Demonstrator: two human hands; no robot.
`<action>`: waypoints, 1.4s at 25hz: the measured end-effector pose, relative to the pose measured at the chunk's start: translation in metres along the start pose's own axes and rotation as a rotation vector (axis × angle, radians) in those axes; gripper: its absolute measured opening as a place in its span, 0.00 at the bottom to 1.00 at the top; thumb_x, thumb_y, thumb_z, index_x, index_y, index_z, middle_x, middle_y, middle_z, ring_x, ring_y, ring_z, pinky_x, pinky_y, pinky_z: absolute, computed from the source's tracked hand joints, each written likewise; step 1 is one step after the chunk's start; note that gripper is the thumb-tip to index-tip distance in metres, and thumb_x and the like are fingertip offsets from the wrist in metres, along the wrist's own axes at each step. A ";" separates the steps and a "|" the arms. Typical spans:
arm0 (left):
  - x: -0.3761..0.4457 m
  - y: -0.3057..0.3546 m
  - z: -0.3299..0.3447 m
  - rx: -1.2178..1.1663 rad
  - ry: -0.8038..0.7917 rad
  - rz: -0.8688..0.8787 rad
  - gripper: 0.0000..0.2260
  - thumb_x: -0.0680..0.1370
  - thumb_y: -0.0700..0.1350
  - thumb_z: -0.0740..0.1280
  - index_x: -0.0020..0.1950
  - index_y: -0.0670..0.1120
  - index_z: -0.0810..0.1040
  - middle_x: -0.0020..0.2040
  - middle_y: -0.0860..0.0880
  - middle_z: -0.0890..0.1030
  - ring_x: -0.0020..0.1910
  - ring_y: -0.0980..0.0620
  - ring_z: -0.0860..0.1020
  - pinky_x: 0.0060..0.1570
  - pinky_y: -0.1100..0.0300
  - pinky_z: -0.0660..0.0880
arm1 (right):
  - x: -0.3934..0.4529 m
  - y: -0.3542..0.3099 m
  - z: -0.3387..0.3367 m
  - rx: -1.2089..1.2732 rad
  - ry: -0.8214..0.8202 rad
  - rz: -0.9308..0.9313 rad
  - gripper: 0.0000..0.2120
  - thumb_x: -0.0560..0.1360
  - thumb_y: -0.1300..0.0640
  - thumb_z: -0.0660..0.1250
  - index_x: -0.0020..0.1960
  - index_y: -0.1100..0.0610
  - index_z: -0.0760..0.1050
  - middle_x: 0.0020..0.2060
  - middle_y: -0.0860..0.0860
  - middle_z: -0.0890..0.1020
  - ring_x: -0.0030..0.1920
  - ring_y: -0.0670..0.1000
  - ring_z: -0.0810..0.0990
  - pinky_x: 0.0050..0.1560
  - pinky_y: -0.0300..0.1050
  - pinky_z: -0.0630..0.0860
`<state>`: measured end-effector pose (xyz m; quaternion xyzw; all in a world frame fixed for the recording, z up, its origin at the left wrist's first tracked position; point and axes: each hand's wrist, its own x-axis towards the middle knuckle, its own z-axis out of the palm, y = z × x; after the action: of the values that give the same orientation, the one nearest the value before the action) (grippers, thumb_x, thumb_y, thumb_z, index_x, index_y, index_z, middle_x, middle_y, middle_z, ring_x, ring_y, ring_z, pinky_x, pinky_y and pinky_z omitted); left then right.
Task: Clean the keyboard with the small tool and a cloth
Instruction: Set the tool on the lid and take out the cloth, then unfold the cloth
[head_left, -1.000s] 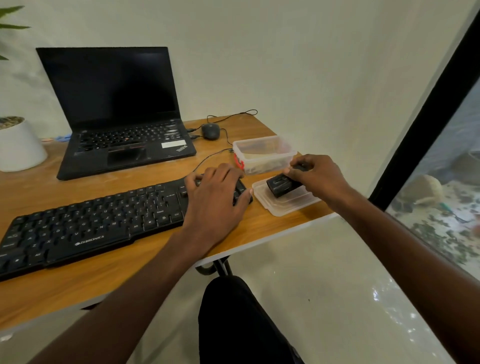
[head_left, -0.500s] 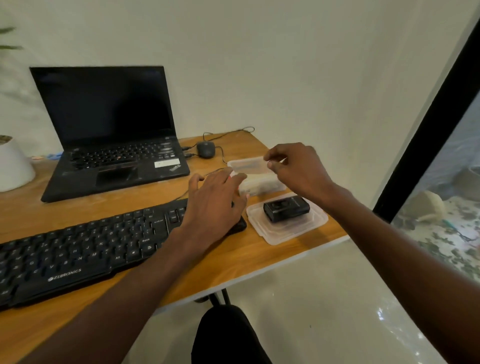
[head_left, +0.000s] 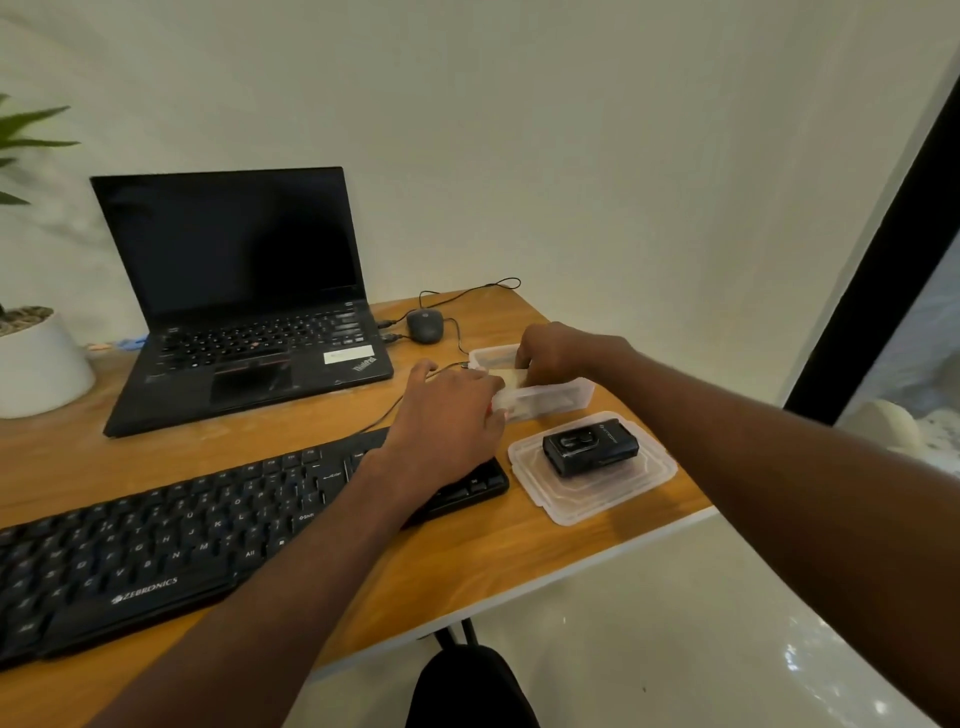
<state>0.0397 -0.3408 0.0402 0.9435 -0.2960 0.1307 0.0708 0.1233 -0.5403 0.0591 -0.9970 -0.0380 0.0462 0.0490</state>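
At the bottom centre a dark shape, maybe the person's knee (head_left: 470, 686), pokes in, too dark to read. The black keyboard (head_left: 171, 551) lies across the lower left on the wooden desk (head_left: 467, 561); its left end runs off the frame and its right end is covered by the left wrist and forearm. It carries a white ZEBRONICS mark on the front edge, and the key legends are blurred.

Right of it, just beside its end, a clear plastic lid (head_left: 592, 483) lies flat near the desk's lower right edge, with a small black device (head_left: 590, 447) resting on it. What the device is I cannot say.

Behind that, at centre right, both hands meet at a clear plastic container (head_left: 550, 397). The left hand (head_left: 447, 415) rests palm down against the container's near left side, fingers bent at its wall; whether they actually grasp it is hidden. The right hand (head_left: 558, 353) reaches over the rim with fingers curled, pinching a pale flat piece (head_left: 511, 376) at the opening. Cloth or wrapper, too blurred to tell.

Farther back, a grey mouse (head_left: 425, 326) with its looping cable sits at upper centre, an open black laptop (head_left: 244, 312) with a dark screen to its left, and a white plant pot (head_left: 39, 364) cut off at the left edge.
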 end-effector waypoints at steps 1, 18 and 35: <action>0.001 0.000 0.000 -0.006 0.006 -0.007 0.20 0.86 0.56 0.60 0.77 0.52 0.71 0.71 0.51 0.80 0.72 0.51 0.75 0.78 0.41 0.52 | -0.001 -0.002 -0.003 -0.011 0.019 -0.007 0.14 0.75 0.54 0.74 0.58 0.59 0.81 0.45 0.52 0.81 0.47 0.54 0.79 0.51 0.51 0.80; -0.136 -0.050 -0.061 -1.321 0.296 -0.369 0.20 0.87 0.56 0.55 0.67 0.49 0.81 0.56 0.54 0.87 0.56 0.58 0.85 0.49 0.70 0.78 | -0.135 -0.173 0.028 1.638 0.197 -0.197 0.16 0.79 0.55 0.73 0.65 0.56 0.78 0.55 0.54 0.87 0.54 0.55 0.87 0.53 0.57 0.84; -0.196 -0.109 -0.050 -1.874 0.278 -0.528 0.20 0.74 0.33 0.73 0.66 0.42 0.80 0.58 0.40 0.85 0.57 0.44 0.84 0.56 0.50 0.84 | -0.163 -0.225 0.074 1.833 -0.099 0.044 0.22 0.79 0.46 0.71 0.70 0.51 0.74 0.62 0.58 0.83 0.60 0.59 0.85 0.60 0.60 0.82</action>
<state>-0.0627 -0.1351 0.0253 0.5175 -0.0485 -0.0671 0.8516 -0.0616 -0.3229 0.0235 -0.5652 0.0306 0.1020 0.8180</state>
